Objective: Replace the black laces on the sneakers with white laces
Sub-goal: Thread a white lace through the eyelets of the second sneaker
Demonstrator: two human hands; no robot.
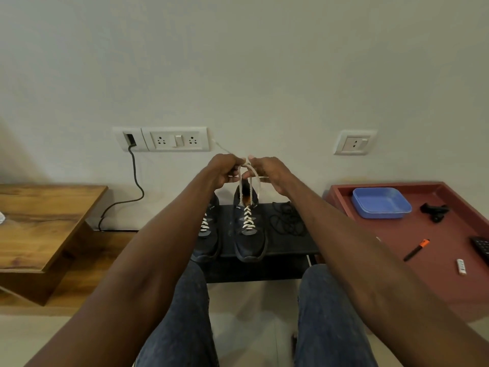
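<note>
Both hands, left (223, 169) and right (266, 172), pinch white lace (248, 181) ends above the sneaker (248, 229); pull evenly before knotting.

One head-worn wide-angle view looks forward and down, near the raised hands, facing the wall (264, 62).

both hands, left hand (223, 170) and right hand (267, 172), pinch the white lace (248, 186) ends above the right sneaker (248, 234). the left sneaker (207, 234) stands just beside it on the black worktop (285, 247), near the black laces (287, 221).
</note>
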